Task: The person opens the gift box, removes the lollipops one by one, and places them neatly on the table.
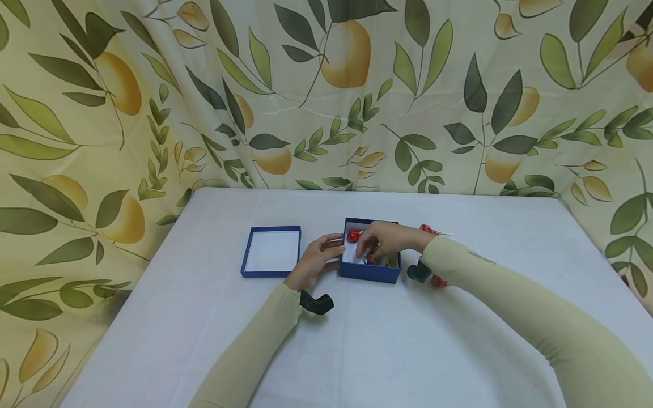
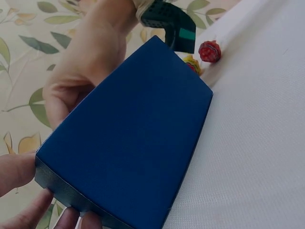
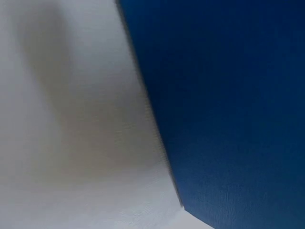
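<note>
Farthest left on the white surface (image 1: 204,340) lies the blue lid (image 1: 272,251), turned white side up and set apart from the box, which leaves the box mouth clear for my hands.

Next comes my left hand (image 1: 316,262). Its grip is loose: the fingers lie nearly straight, their tips pressed against the left wall of the blue box (image 1: 369,271). I judge this is to brace the box so it does not slide. In the left wrist view the fingertips (image 2: 16,171) sit at the box's near corner.

The box stands near the middle of the surface, open side up. A red wrapped candy (image 1: 353,235) rests in its far left corner, with more bits of coloured wrapper beside it under my other hand.

My right hand (image 1: 385,241) reaches down into the box from the right with curled fingers. I cannot tell whether its grip has closed on a candy, because the hand hides its own fingertips.

Farther right, 2 loose red candies (image 2: 209,51) lie on the surface just beyond the box, within easy reach of that hand.
</note>
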A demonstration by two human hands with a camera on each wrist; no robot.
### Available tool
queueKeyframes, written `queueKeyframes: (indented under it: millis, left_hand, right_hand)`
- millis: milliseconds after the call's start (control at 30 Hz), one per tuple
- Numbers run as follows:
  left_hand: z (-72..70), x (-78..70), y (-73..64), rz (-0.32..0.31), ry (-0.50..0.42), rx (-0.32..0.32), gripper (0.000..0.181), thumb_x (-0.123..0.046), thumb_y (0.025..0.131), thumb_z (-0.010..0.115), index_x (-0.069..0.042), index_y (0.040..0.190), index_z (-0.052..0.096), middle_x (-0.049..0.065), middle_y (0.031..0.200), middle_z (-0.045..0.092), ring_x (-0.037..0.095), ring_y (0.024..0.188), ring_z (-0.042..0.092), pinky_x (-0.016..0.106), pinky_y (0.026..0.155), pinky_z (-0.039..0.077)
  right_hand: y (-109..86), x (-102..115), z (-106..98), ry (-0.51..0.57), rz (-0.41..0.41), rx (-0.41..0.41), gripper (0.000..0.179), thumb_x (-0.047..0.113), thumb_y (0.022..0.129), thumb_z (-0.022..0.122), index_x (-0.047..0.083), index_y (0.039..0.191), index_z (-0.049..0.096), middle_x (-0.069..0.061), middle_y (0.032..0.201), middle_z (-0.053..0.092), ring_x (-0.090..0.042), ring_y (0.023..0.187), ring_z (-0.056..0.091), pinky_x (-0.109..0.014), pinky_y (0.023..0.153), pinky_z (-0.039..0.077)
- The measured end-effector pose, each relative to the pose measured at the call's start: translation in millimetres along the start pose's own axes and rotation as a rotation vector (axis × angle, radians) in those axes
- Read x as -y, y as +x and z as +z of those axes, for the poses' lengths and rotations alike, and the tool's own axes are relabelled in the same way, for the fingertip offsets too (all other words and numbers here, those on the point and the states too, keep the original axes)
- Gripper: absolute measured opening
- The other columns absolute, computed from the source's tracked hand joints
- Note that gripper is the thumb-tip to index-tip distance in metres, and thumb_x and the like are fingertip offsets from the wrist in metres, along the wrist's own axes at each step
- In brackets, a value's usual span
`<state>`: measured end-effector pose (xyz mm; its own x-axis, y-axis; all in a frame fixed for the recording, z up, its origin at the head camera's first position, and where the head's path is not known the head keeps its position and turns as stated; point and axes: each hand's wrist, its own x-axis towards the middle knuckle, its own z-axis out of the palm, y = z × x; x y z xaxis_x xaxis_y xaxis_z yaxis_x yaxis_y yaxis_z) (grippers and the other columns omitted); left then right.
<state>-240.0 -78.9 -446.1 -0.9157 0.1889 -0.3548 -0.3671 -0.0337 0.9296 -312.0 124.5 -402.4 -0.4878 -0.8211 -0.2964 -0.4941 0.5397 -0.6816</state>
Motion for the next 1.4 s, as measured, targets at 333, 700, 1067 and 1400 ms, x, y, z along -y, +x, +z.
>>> queueKeyframes:
  millis: [333,700,1067,1400]
  left_hand:
    - [-2.8,0.8,3.4,0.000,-0.013,0.036,0.046,-0.013,0.093,0.058,-0.009,0.137,0.046,0.015,0.141,0.046,0.031,0.125,0.050,0.043,0.103,0.045]
    - [-1.0,2.9,1.8,0.014,-0.006,0.007,0.044,-0.016,0.092,0.059,-0.013,0.135,0.049,0.012,0.138,0.050,0.028,0.122,0.053,0.041,0.101,0.047]
    - [-1.2,-6.8,-6.3,0.011,-0.013,0.033,0.045,-0.013,0.093,0.058,-0.010,0.137,0.046,0.014,0.140,0.047,0.030,0.124,0.051,0.041,0.102,0.046]
    - [3.4,-18.3,-20.3,0.002,0.006,0.031,0.044,-0.012,0.094,0.057,-0.008,0.136,0.046,0.015,0.140,0.047,0.030,0.125,0.050,0.042,0.104,0.044]
  right_hand:
    - [12.9,-2.8,-2.6,-0.050,-0.051,0.007,0.018,-0.003,0.081,0.066,0.006,0.095,0.073,-0.007,0.098,0.071,-0.014,0.081,0.058,-0.027,0.081,0.055]
    - [14.9,-7.9,3.4,-0.209,-0.064,-0.068,0.019,-0.002,0.078,0.070,0.013,0.088,0.075,0.001,0.092,0.073,-0.009,0.079,0.057,-0.025,0.078,0.055]
    - [18.3,-11.0,8.8,-0.231,-0.067,-0.107,0.009,0.007,0.081,0.071,0.015,0.085,0.074,0.003,0.088,0.071,-0.008,0.079,0.057,-0.030,0.084,0.056]
    - [16.4,-6.2,12.0,-0.272,-0.019,-0.100,0.009,0.010,0.082,0.072,0.018,0.087,0.071,0.003,0.091,0.068,-0.009,0.081,0.056,-0.026,0.082,0.055]
